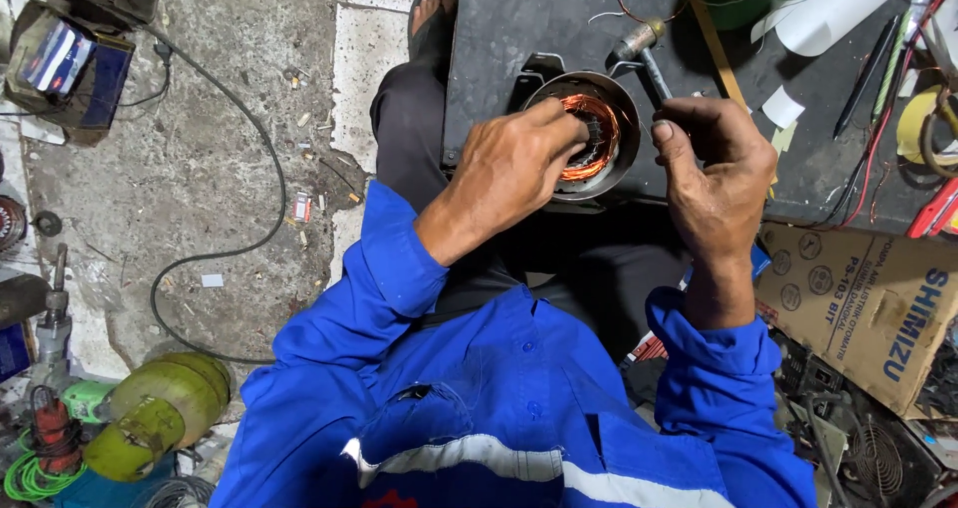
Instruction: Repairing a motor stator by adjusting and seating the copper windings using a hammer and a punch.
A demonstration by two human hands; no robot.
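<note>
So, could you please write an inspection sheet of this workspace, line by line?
Surface: dark bench, scuffed, paper scraps on it.
Job's things: round metal stator with copper windings, on the bench edge; small hammer.
Clutter: tape roll, pens, cardboard box, green cylinder on the floor.
Grips: left hand fingers inside the stator; right hand closed on the hammer handle.
Cables: black cable across the floor; red wires on the bench.
Surroundings: cracked concrete floor, littered; a sandalled foot.
</note>
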